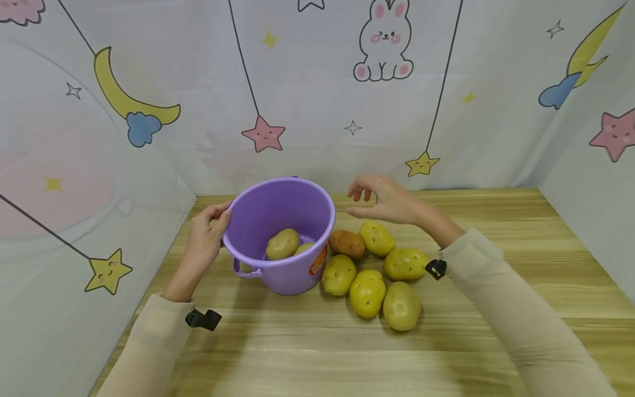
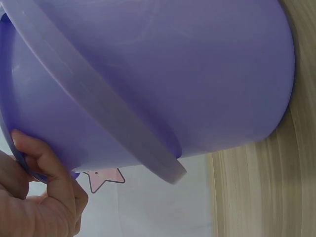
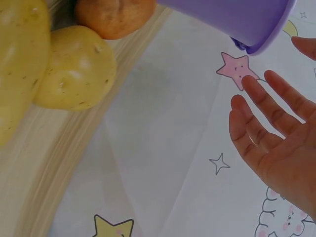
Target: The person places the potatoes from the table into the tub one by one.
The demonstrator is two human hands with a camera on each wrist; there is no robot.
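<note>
A purple bucket (image 1: 290,278) stands on the table, with a potato (image 1: 283,244) and part of another potato (image 1: 303,248) visible inside it. My left hand (image 1: 204,237) grips its rim on the left side; in the left wrist view, that hand's fingers (image 2: 44,158) bend over the rim. To the right of the bucket, my right hand (image 1: 384,201) hovers in the air with nothing in it, its fingers loosely bent and apart. Below that hand lie a brown potato (image 1: 347,243) and a yellow potato (image 1: 377,239). The right wrist view shows the palm (image 3: 291,163) facing the camera.
Several more potatoes cluster right of the bucket, among them a pitted yellow potato (image 1: 367,293), a paler potato (image 1: 402,306) and a potato (image 1: 405,263) near the right wrist. A printed white cloth (image 1: 317,99) encloses the wood-grain table (image 1: 297,353) at the back and sides.
</note>
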